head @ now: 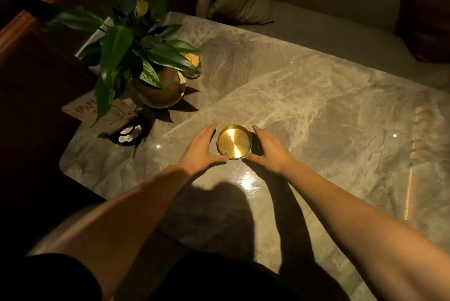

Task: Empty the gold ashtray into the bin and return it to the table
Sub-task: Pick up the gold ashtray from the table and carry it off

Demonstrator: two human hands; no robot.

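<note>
Room is dim; the left side past the table edge is near black and I can't make out what's there. Small dark specks inside the round gold metal ashtray [234, 142], too small to identify; glare streak across its floor. A round dark item [256, 146] sits behind my right hand, mostly hidden. The ashtray stands upright on the grey veined marble table [316, 105], toward the near edge, left of centre. My left hand [202, 146] cups its left side, fingers spread and curved, thumb tip at the near rim. My right hand [270, 148] mirrors it on the right, thumb at the near rim. Both hands are spread wide, not clamped; whether the fingers touch the wall I can't tell. Forearms bare, stretched forward. Leafy green plant in a brass pot [160, 88] at the far left corner, partly covering a printed card [102, 113].
</note>
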